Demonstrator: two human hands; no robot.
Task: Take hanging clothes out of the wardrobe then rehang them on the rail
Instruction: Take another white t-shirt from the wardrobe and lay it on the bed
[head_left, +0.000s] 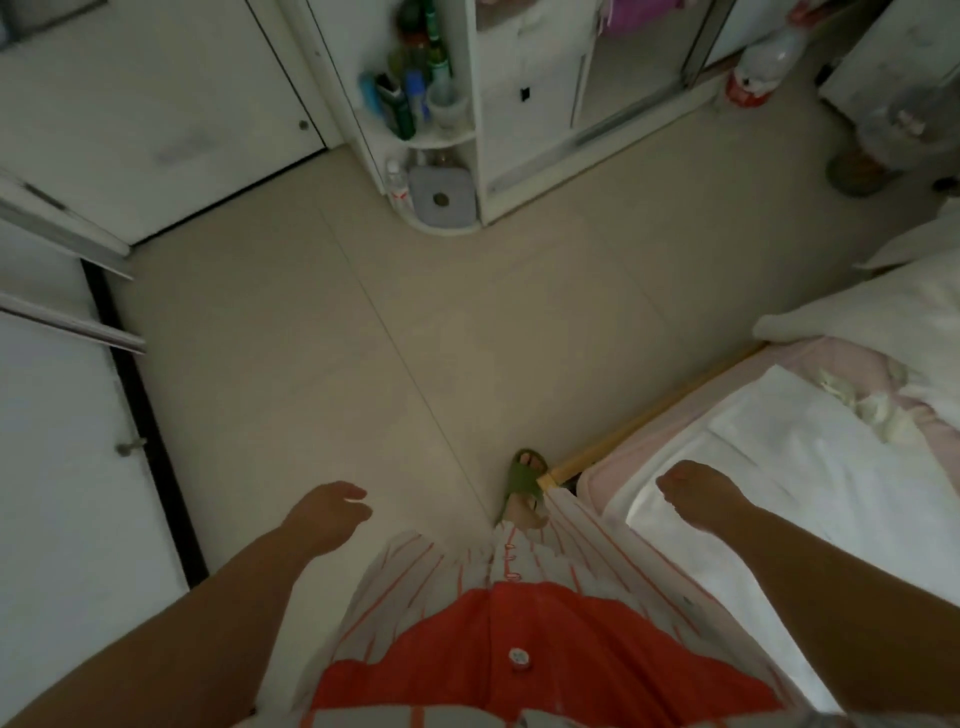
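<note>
Hanging loose and holding nothing, left hand (332, 512) and right hand (698, 493); no readable writing.

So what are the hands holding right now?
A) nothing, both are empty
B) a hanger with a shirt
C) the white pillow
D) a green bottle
A: the left hand hangs over the floor with loose fingers, and the right hand hovers above the bed, neither gripping anything.
</note>
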